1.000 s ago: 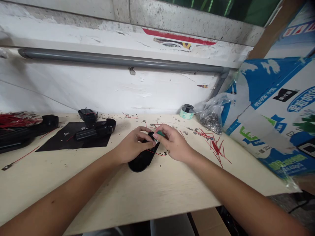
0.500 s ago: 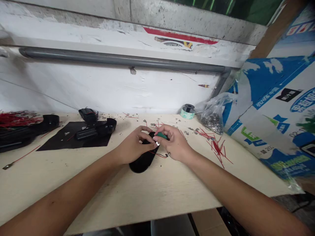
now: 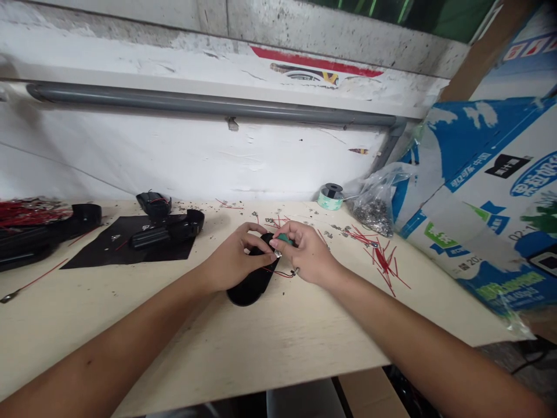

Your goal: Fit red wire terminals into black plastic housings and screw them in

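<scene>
A black elongated shell (image 3: pixel 250 285) lies on the pale table under my hands. My left hand (image 3: pixel 239 258) bends over it, thumb and fingers closed at a small shiny metal piece (image 3: pixel 278 253). My right hand (image 3: pixel 307 252) is curled around a green object (image 3: pixel 285 238), its fingertips meeting those of my left hand beside the metal piece. Thin red and black wires (image 3: pixel 285 274) run from the shell below my right hand. Part of the shell is hidden by my left hand.
On the left, black housings (image 3: pixel 167 232) rest on a dark sheet (image 3: pixel 93 247), near red wires (image 3: pixel 35 212). Toward the right are loose red wires (image 3: pixel 383 261), a tape roll (image 3: pixel 331 200) and a plastic bag of metal parts (image 3: pixel 372 212). A wall stands behind.
The whole view has shifted slightly. Both hands keep nearly the same pose at the shell, and slightly less of the green object shows.
</scene>
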`<state>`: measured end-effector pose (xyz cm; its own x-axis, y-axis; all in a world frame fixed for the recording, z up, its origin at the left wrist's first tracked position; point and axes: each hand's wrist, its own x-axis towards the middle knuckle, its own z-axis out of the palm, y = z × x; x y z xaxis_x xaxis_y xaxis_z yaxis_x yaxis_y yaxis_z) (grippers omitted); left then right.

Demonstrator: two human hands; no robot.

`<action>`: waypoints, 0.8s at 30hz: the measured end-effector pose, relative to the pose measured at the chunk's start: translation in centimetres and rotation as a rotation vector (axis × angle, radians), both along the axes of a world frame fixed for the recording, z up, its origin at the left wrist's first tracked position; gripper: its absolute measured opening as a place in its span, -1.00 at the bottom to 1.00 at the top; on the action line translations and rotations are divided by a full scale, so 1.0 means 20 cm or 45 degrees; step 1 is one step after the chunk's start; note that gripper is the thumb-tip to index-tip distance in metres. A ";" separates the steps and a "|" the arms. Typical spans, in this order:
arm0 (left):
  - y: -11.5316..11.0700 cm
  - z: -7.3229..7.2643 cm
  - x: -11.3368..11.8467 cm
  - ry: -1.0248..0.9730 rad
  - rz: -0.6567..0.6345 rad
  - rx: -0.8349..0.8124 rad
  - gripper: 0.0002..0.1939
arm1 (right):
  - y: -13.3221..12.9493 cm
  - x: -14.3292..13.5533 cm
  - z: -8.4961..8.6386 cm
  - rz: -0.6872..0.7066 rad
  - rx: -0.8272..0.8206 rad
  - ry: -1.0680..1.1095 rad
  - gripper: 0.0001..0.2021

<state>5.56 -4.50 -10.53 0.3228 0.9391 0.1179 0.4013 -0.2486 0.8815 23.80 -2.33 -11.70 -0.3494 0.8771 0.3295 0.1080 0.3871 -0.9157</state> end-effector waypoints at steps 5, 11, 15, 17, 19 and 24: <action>0.00 0.01 0.00 -0.001 0.001 0.002 -0.85 | 0.01 0.02 -0.01 0.020 -0.007 -0.024 -0.73; 0.00 0.01 -0.01 -0.027 0.006 -0.009 -0.83 | 0.02 0.05 0.00 -0.009 0.017 0.027 -0.68; 0.00 0.00 -0.01 0.005 0.032 0.000 -0.83 | 0.01 0.08 0.03 0.053 0.035 -0.164 -0.64; 0.00 0.00 -0.01 -0.002 0.049 0.008 -0.84 | 0.00 0.09 0.04 0.120 0.102 -0.290 -0.65; 0.00 -0.01 0.00 -0.022 0.051 0.018 -0.85 | -0.02 0.09 0.05 0.143 0.198 -0.394 -0.67; 0.01 -0.01 0.00 -0.020 0.046 0.023 -0.85 | -0.01 0.10 0.05 0.172 0.213 -0.481 -0.66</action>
<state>5.48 -4.35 -10.81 0.2869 0.9477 0.1394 0.3964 -0.2499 0.8834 25.74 -2.54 -10.67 -0.5806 0.7607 0.2902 0.3621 0.5605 -0.7448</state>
